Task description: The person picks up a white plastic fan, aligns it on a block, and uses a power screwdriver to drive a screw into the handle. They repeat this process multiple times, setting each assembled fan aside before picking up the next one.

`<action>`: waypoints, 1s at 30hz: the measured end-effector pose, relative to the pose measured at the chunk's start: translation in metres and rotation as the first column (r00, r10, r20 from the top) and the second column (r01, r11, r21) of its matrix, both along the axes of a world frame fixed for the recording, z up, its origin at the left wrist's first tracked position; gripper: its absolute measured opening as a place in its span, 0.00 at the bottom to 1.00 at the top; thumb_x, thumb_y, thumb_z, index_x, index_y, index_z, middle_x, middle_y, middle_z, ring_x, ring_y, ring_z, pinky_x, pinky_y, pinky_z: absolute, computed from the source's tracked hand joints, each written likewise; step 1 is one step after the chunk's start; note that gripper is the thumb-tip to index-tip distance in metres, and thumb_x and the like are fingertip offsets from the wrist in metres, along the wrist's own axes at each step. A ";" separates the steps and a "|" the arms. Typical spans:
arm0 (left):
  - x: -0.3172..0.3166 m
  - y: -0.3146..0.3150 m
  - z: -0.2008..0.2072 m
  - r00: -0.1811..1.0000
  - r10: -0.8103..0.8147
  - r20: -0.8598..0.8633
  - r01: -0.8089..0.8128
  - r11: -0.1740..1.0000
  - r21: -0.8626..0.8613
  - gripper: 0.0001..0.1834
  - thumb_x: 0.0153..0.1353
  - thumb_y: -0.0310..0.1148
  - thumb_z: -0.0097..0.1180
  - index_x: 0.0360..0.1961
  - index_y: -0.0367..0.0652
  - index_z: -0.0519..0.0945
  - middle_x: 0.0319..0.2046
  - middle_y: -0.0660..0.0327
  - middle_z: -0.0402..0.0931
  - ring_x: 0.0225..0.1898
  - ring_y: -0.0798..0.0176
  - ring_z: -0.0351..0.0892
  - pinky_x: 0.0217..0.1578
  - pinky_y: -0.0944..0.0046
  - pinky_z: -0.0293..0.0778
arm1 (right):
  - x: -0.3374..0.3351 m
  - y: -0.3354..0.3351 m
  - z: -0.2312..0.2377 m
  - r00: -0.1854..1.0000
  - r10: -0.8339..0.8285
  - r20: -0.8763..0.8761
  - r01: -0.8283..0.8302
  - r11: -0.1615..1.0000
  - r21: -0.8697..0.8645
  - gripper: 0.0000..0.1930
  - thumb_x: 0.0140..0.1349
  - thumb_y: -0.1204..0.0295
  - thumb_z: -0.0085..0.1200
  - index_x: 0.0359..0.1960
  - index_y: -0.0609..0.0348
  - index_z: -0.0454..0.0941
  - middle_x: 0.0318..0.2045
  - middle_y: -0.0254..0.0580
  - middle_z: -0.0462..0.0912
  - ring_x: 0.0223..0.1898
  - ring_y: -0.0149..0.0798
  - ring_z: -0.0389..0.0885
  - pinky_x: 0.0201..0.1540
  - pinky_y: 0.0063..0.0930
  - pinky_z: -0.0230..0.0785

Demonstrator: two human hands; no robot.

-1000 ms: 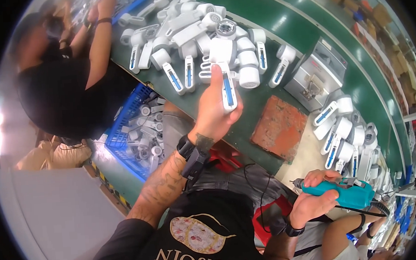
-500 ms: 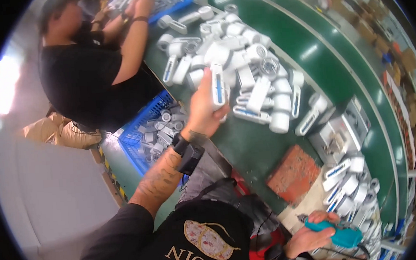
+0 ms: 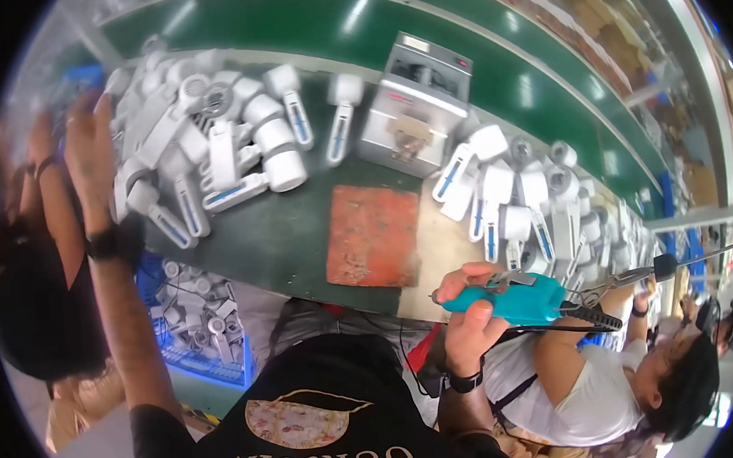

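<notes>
My right hand (image 3: 471,317) is closed around a teal electric screwdriver (image 3: 513,299), its tip pointing left above the table's near edge. A cord runs from its back end. My left arm stretches to the far left, and my left hand (image 3: 89,158) is beside a heap of white round-headed parts (image 3: 221,154) with flat handles, several with a blue strip. That hand is smeared, so whether it holds anything is unclear. Below the screwdriver tip's left lies a worn red-orange square pad (image 3: 373,235) on the green table.
A grey metal box-shaped machine (image 3: 418,104) stands behind the pad. Another pile of white parts (image 3: 536,193) lies to the right. A blue basket (image 3: 199,367) of parts stands below the table at left. Co-workers sit on both sides, one in a white shirt (image 3: 590,383).
The view has swung right. My left hand held a white part over the heap; now it is at the heap's far left side. The screwdriver has stayed in my right hand, now nearer the pad.
</notes>
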State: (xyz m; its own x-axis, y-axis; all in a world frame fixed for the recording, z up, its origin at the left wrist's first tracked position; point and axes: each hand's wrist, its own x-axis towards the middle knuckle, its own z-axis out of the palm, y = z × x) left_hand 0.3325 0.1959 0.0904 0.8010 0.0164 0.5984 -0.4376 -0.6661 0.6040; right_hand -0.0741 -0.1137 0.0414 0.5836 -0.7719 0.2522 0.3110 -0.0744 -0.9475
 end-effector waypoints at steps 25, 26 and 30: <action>-0.220 -0.367 -0.045 0.661 -0.717 0.220 0.492 0.635 0.595 0.18 0.59 0.44 0.58 0.43 0.41 0.81 0.48 0.54 0.77 0.53 0.52 0.74 0.52 0.53 0.68 | -0.094 -0.040 0.014 0.989 -0.140 -0.052 0.134 0.986 -0.094 0.40 0.57 0.37 0.59 0.47 0.68 0.69 0.25 0.43 0.76 0.26 0.36 0.76 0.27 0.26 0.69; -0.227 -0.370 -0.035 0.725 -0.689 0.002 0.468 0.494 0.733 0.15 0.58 0.43 0.58 0.38 0.43 0.83 0.55 0.56 0.70 0.60 0.54 0.62 0.58 0.56 0.59 | -0.093 -0.040 0.011 0.989 -0.133 -0.061 0.128 0.988 -0.084 0.40 0.56 0.37 0.60 0.47 0.68 0.69 0.25 0.42 0.76 0.26 0.36 0.76 0.28 0.26 0.69; -0.217 -0.373 -0.060 0.699 -0.712 0.068 0.476 0.533 0.700 0.20 0.53 0.44 0.63 0.38 0.38 0.83 0.48 0.59 0.69 0.52 0.56 0.63 0.51 0.57 0.60 | -0.083 -0.034 0.011 0.991 -0.099 -0.088 0.094 0.994 -0.063 0.39 0.57 0.38 0.61 0.47 0.68 0.70 0.25 0.42 0.76 0.26 0.35 0.76 0.28 0.26 0.68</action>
